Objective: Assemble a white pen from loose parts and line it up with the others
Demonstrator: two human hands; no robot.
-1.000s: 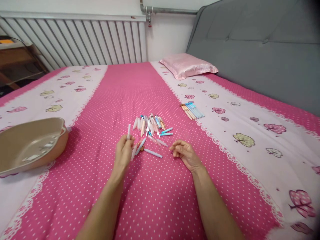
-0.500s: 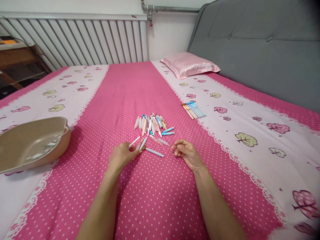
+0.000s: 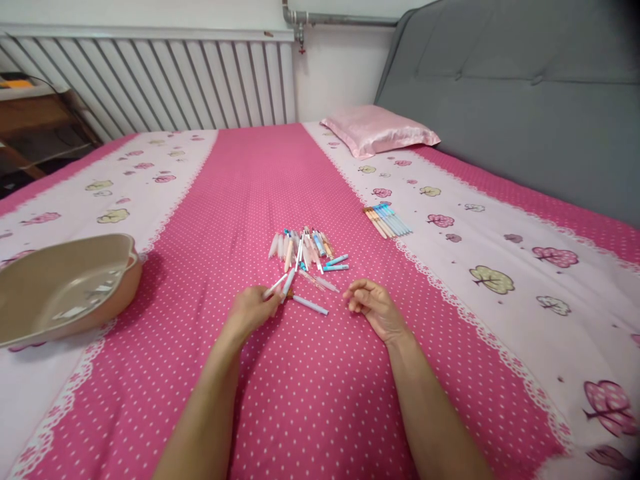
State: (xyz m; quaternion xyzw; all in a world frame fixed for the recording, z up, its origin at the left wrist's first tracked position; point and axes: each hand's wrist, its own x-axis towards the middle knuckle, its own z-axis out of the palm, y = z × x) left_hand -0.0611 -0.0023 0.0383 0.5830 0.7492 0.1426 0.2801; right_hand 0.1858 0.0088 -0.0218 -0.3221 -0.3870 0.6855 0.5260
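Left hand point(image 3: 249, 311) pinching a white pen point(image 3: 275, 286) low over the bedspread point(image 3: 300, 400), right hand point(image 3: 375, 308) empty, fingers loosely curled, pen pile point(image 3: 306, 250) just beyond

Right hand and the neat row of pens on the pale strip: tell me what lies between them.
Head view: between the right hand and the neat row of pens lies only bare bedspread, pink dotted fabric up to its lace edge.

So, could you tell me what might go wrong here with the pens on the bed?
The left hand grips a white pen right at the loose pile of pens; a careless move could scatter them. The soft bedspread lets pens roll. The sorted row of pens could be jostled out of line.
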